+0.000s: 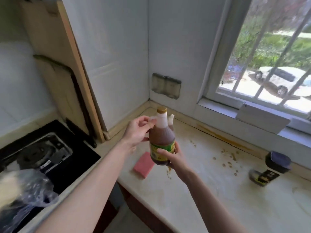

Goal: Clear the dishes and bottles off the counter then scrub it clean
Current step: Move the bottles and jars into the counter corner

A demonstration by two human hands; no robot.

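A brown sauce bottle (161, 135) with a gold cap and green-yellow label is held upright above the counter (210, 190). My right hand (171, 157) grips its lower body around the label. My left hand (138, 132) pinches the small handle at the bottle's neck. Behind the bottle, the white top of a second bottle (171, 118) peeks out; its body is hidden. A pink sponge (144, 164) lies flat on the counter below the bottle. A dark jar (271, 167) with a blue-grey lid stands at the right. Brown spots and crumbs (228, 158) stain the counter.
A black gas stove (42, 152) sits at the left, with a clear plastic bag (30, 187) in front of it. Wooden boards (70, 78) lean against the wall by the corner. A barred window (269, 52) and its sill run along the right.
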